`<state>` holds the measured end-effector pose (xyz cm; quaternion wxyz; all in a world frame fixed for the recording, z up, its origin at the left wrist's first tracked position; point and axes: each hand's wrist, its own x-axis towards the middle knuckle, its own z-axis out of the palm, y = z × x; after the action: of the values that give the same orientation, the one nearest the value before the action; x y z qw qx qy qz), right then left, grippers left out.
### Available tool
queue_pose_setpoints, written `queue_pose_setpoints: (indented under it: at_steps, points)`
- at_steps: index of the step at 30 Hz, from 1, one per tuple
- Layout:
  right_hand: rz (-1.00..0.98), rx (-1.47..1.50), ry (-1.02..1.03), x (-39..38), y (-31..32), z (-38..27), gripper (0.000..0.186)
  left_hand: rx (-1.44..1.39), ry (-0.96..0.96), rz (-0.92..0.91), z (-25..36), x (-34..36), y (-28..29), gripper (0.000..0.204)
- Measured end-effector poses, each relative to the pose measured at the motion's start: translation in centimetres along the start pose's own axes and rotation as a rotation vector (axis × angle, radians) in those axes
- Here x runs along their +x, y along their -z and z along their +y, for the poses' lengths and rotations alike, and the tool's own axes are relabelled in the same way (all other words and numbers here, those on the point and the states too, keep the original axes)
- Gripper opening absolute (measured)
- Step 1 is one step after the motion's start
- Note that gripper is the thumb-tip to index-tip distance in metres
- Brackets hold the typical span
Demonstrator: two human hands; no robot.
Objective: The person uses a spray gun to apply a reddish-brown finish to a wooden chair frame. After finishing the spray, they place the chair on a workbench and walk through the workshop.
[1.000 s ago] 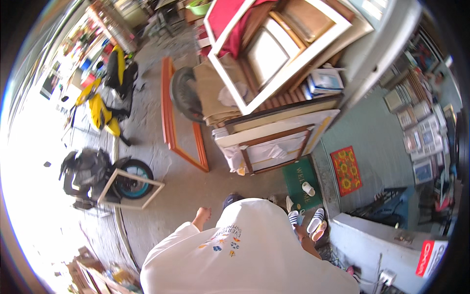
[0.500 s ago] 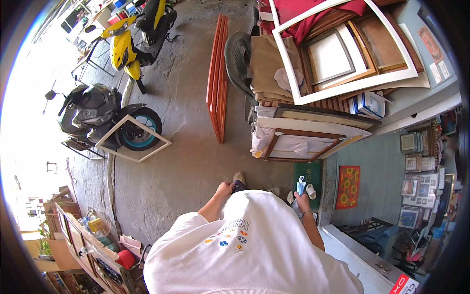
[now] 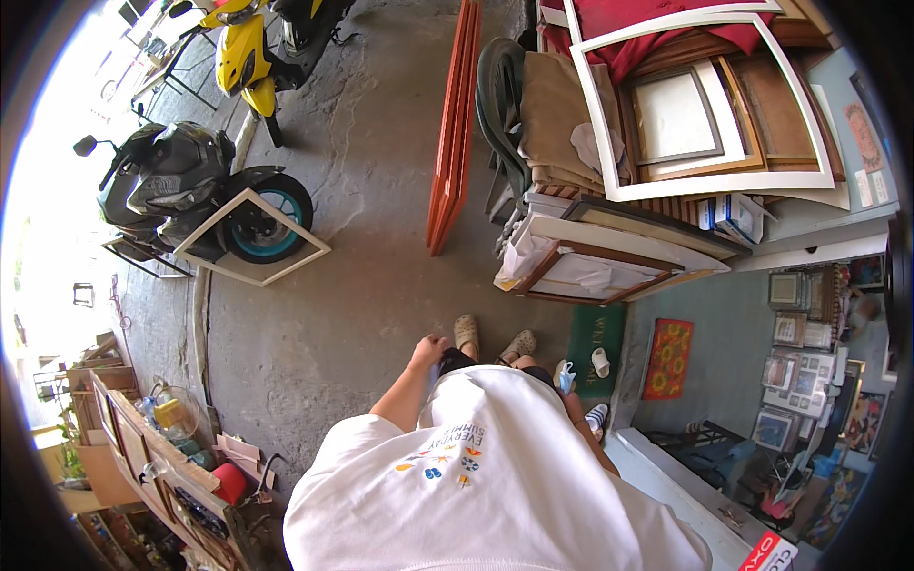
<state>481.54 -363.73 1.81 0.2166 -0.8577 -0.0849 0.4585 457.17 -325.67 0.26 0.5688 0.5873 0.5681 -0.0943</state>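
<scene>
My left hand (image 3: pixel 429 350) hangs beside the dark shorts (image 3: pixel 457 361), its fingers curled in and nothing showing in them. Low on the other side, my right hand (image 3: pixel 572 403) is partly hidden by the white shirt (image 3: pixel 514 457). Its fingers are closed on a light blue face mask (image 3: pixel 566 378), which sticks out above the hand. Below me are beige clogs (image 3: pixel 465 333) on the concrete floor.
Tall red-brown boards (image 3: pixel 452 133) stand ahead. White frames (image 3: pixel 705 181) and stacked pictures rise at the right, near a green doormat (image 3: pixel 597 347) with a white slipper (image 3: pixel 600 362). A black motorbike (image 3: pixel 181 181) with a cream frame (image 3: pixel 252 238) against its wheel is at left.
The view has shifted, so the boards and stacked frames sit further right. My right hand with the face mask has dropped lower and closer to my body; both clogs now show more fully.
</scene>
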Motion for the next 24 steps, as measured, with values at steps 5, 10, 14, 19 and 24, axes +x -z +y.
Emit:
queue_pose_setpoints:
  at_steps: [5,10,14,19,24]
  points:
    - [0.066,-0.145,0.076,1.4,1.6,-6.2,0.065,0.043,0.002,0.037,-3.0,1.2,0.7,0.044]
    - [0.154,-0.128,0.056,3.7,3.0,-6.2,0.059,0.144,-0.017,0.038,-1.7,-0.8,-0.7,0.046]
    - [0.155,-0.105,0.076,3.1,2.7,-9.0,0.059,0.217,-0.013,0.001,-1.7,-1.4,-0.5,0.047]
    - [0.083,-0.11,0.047,1.6,0.2,-7.9,0.065,0.171,-0.008,-0.031,-2.3,-1.1,0.2,0.043]
    - [0.053,-0.197,-0.003,0.8,-2.3,-4.9,0.065,0.272,-0.046,-0.028,-0.6,-1.4,0.8,0.044]
